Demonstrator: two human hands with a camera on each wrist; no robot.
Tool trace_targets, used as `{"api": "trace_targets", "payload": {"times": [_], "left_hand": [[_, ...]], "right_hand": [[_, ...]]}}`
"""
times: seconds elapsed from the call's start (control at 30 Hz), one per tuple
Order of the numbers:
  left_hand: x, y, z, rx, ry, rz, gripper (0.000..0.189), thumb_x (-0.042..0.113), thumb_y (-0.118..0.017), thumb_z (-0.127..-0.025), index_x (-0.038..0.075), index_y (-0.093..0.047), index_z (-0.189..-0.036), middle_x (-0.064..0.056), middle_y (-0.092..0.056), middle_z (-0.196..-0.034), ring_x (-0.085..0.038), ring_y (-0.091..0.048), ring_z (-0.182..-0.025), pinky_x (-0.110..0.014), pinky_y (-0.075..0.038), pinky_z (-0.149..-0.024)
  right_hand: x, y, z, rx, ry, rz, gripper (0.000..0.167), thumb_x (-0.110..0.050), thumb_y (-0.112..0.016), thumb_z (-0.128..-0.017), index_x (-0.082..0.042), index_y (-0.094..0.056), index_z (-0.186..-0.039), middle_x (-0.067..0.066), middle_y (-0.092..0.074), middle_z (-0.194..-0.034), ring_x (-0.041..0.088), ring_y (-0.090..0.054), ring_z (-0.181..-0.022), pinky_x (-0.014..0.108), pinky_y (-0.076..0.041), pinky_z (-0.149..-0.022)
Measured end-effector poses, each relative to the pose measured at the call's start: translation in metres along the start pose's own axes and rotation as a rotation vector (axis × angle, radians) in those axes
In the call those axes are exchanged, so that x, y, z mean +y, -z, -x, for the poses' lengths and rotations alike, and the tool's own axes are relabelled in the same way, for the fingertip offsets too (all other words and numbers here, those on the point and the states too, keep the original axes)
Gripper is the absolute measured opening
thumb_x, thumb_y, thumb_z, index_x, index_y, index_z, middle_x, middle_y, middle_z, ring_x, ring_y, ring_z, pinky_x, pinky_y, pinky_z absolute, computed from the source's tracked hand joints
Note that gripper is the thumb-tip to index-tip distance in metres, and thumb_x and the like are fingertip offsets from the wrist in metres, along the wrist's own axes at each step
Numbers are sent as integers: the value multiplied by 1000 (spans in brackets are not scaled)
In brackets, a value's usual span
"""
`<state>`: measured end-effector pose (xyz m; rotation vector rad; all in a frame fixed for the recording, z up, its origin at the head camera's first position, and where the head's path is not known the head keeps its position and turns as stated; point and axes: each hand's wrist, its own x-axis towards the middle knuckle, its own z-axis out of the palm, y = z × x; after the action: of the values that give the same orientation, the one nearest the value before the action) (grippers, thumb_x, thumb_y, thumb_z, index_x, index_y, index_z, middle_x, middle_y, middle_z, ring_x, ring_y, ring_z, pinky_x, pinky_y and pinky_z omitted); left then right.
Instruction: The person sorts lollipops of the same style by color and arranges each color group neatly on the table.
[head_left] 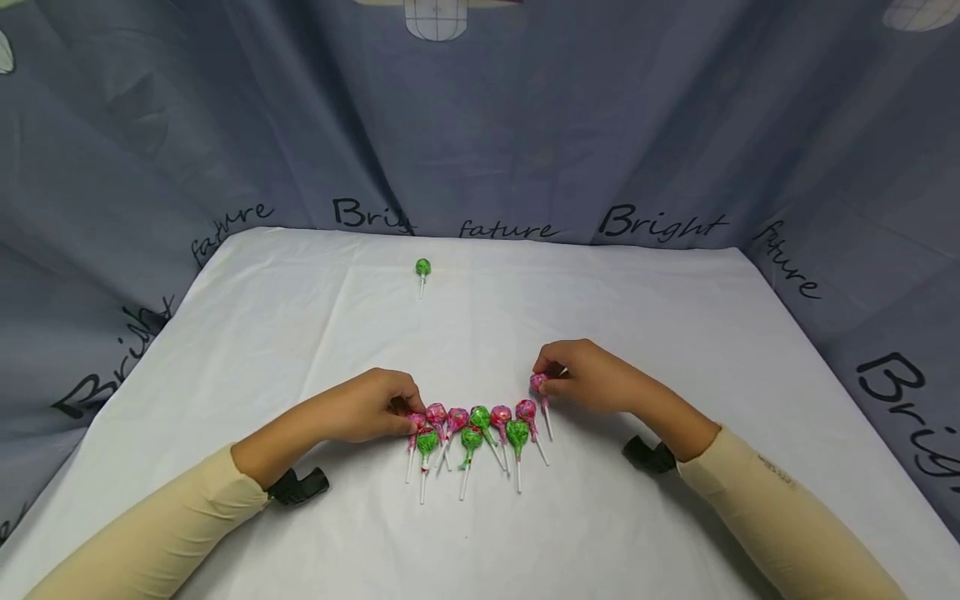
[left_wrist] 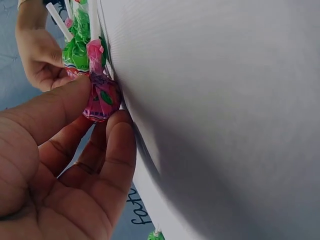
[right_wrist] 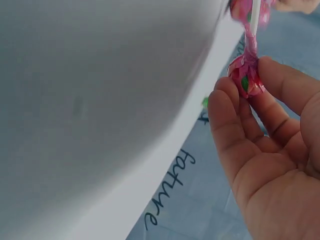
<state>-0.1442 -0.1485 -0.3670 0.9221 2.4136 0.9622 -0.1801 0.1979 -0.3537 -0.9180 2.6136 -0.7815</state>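
Note:
In the head view my left hand [head_left: 371, 406] is at the left end of a cluster of wrapped lollipops. Its thumb and fingers pinch the head of a pink lollipop [left_wrist: 102, 102], whose white stick points toward me. To the right, my right hand [head_left: 592, 375] pinches another pink lollipop [right_wrist: 246, 80] by its wrapped head, just beyond the cluster's right end. Between the hands lie several pink and green lollipops, sticks toward me. Three green ones, among them the middle green lollipop [head_left: 471, 438], sit in front of a back row with a pink lollipop [head_left: 457, 419] in it.
A single green lollipop [head_left: 423, 267] lies near the far edge of the white-covered table [head_left: 637, 308]. Grey-blue curtains [head_left: 480, 125] with printed lettering hang behind and beside it. Dark wrist devices show under both forearms, including the left device [head_left: 300, 486].

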Motion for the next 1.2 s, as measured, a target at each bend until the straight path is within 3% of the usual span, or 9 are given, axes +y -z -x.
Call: {"api": "trace_targets", "payload": {"times": [0.37, 0.73, 1.2], "left_hand": [[0, -1, -3, 4, 0, 0, 8, 7, -74, -89, 12, -70, -93, 8, -62, -88, -7, -57, -77, -26, -50, -70], [-4, 1, -1, 16, -1, -7, 9, 6, -74, -88, 12, -70, -93, 8, -62, -87, -7, -57, -76, -26, -50, -69], [-5, -1, -1, 3, -20, 23, 10, 5, -74, -88, 12, -71, -93, 8, -63, -87, -7, -58, -77, -26, -51, -70]], "right_hand": [[7, 25, -34, 63, -39, -20, 9, -11, -73, -91, -12, -68, -98, -3, -68, -92, 17, -58, -85, 36, -49, -75], [24, 46, -99, 91, -133, -60, 12, -15, -69, -95, -10, -66, -106, 2, -67, -99, 21, -57, -91, 37, -49, -82], [28, 30, -175, 138, -155, -187, 14, -19, -69, -95, -10, -66, -106, 3, -65, -103, 20, -57, -96, 34, -47, -86]]}}
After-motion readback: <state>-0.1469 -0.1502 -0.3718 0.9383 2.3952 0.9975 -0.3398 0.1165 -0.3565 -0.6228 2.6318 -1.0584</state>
